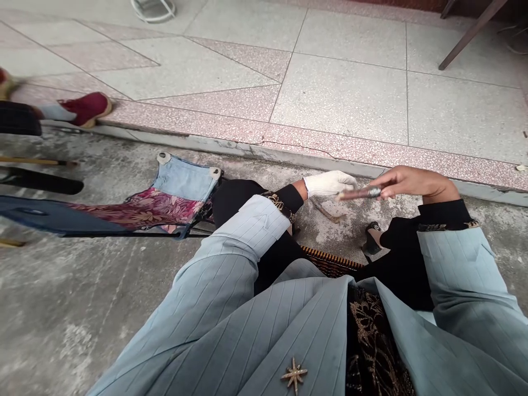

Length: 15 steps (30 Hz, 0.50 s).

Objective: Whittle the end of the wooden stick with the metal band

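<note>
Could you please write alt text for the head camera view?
A person's bare right hand holds a slim, blurred object close to the white-gloved left hand, in front of a pale blue striped jacket. To the left are a denim-and-floral fabric seat and another person's red shoe by a tiled step.

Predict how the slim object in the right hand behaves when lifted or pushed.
The slim object is probably stiff, jutting straight from the right hand without visible sag. It is likely light, since a pinch grip seems enough. Its narrow shape might let it roll, though blur hides its cross-section.
</note>
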Each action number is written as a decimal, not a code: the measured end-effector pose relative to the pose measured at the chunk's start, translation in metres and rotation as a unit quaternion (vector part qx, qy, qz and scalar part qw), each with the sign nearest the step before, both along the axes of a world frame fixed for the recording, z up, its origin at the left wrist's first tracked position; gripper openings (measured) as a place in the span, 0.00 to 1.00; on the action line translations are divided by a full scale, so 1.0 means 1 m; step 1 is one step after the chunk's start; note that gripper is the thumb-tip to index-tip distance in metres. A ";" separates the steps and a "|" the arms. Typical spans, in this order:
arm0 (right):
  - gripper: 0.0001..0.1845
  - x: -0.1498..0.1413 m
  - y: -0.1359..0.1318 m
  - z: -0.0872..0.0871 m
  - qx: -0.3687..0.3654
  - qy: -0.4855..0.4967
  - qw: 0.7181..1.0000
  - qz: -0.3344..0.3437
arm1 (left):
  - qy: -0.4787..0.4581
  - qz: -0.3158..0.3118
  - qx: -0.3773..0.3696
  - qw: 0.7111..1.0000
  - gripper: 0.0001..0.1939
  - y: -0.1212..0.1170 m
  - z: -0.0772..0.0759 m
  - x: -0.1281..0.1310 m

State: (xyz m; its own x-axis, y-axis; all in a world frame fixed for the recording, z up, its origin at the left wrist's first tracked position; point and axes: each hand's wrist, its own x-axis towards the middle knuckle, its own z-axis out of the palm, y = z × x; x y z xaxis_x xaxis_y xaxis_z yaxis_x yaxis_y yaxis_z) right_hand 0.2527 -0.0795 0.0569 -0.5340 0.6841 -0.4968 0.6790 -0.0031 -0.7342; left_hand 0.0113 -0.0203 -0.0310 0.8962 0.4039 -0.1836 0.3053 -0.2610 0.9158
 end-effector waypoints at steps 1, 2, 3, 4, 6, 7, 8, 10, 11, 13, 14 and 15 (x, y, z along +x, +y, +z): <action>0.27 0.004 -0.001 0.002 0.012 0.012 0.999 -0.040 | -0.016 -0.003 -0.022 1.000 0.14 -0.001 0.000 0.000; 0.27 0.006 -0.002 0.003 0.022 0.026 0.996 -0.077 | -0.030 -0.011 -0.044 0.999 0.13 -0.003 0.000 0.000; 0.26 0.007 -0.003 0.003 0.028 0.043 0.993 -0.111 | -0.043 -0.019 -0.062 0.997 0.13 -0.004 0.001 0.001; 0.25 0.008 -0.003 0.001 0.030 0.062 0.988 -0.140 | -0.053 -0.026 -0.072 0.996 0.13 -0.006 0.003 0.001; 0.22 0.005 -0.002 -0.007 0.034 0.095 0.977 -0.186 | -0.056 -0.038 -0.066 0.995 0.13 -0.010 0.007 0.002; 0.21 0.003 0.000 -0.012 0.040 0.099 0.973 -0.206 | -0.051 -0.039 -0.054 0.996 0.13 -0.011 0.009 0.002; 0.20 0.000 0.003 -0.017 0.048 0.091 0.969 -0.223 | -0.043 -0.038 -0.039 0.998 0.13 -0.012 0.012 0.002; 0.18 -0.005 0.008 -0.026 0.077 0.036 0.967 -0.241 | -0.027 -0.045 0.002 0.999 0.12 -0.012 0.015 0.003; 0.17 -0.007 0.011 -0.030 0.096 -0.011 0.967 -0.237 | -0.021 -0.050 0.028 0.998 0.12 -0.012 0.015 0.004; 0.15 -0.010 0.015 -0.036 0.134 -0.117 0.962 -0.207 | -0.009 -0.064 0.082 0.995 0.11 -0.011 0.013 0.005; 0.13 -0.012 0.016 -0.038 0.145 -0.168 0.958 -0.181 | -0.003 -0.071 0.106 0.992 0.11 -0.011 0.012 0.005; 0.12 -0.013 0.016 -0.039 0.148 -0.209 0.955 -0.152 | 0.002 -0.078 0.126 0.989 0.11 -0.010 0.010 0.006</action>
